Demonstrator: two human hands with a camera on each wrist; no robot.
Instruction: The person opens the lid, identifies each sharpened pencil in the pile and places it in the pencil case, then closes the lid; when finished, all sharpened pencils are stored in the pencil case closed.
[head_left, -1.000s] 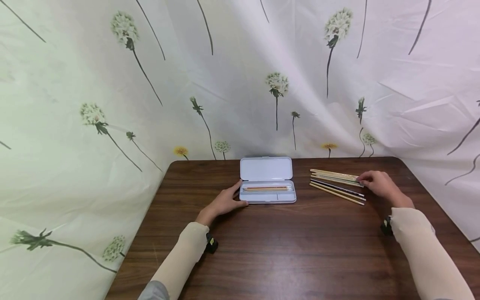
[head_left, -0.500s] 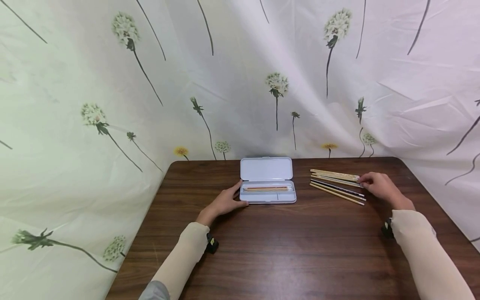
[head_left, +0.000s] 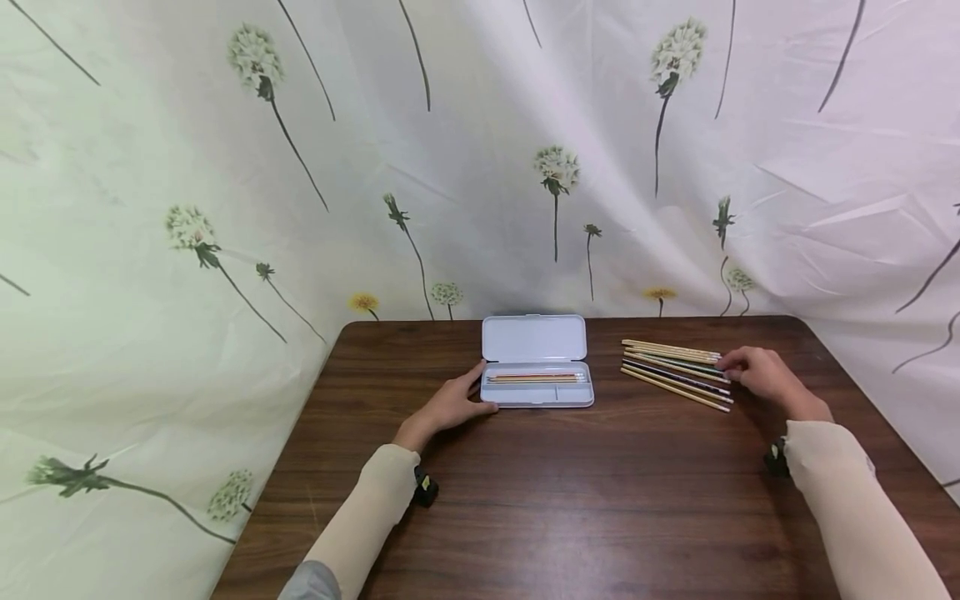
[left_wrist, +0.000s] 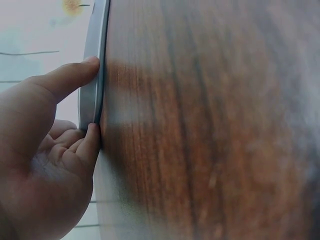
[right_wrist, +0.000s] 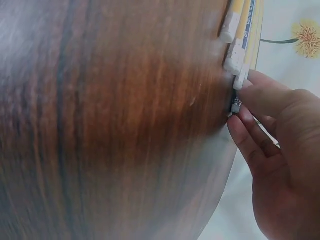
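A white pencil case [head_left: 536, 405] lies with its lid [head_left: 534, 338] raised at the back of the table. Several pencils [head_left: 532, 378] rest in its rear compartment. My left hand [head_left: 450, 402] grips the case's left end, thumb on the front wall [left_wrist: 89, 102] and fingers curled at the corner. To the right, several loose pencils [head_left: 675, 390] lie fanned out, white erasers toward my right hand [head_left: 765, 377]. That hand pinches a dark pencil's eraser end [right_wrist: 236, 107] between thumb and fingers; the thumb also touches a neighbouring pencil. Its fingers partly hide the farther erasers.
The dark wood table [head_left: 570, 500] ends at the back against a hanging white cloth [head_left: 480, 167] printed with dandelions. A small black wrist camera [head_left: 425, 487] sits on the left sleeve, another black camera [head_left: 776, 458] on the right.
By the right hand, one pale pencil's eraser end has shifted toward the front, and a greenish pencil shows more clearly by the fingertips. The left hand and case hold still.
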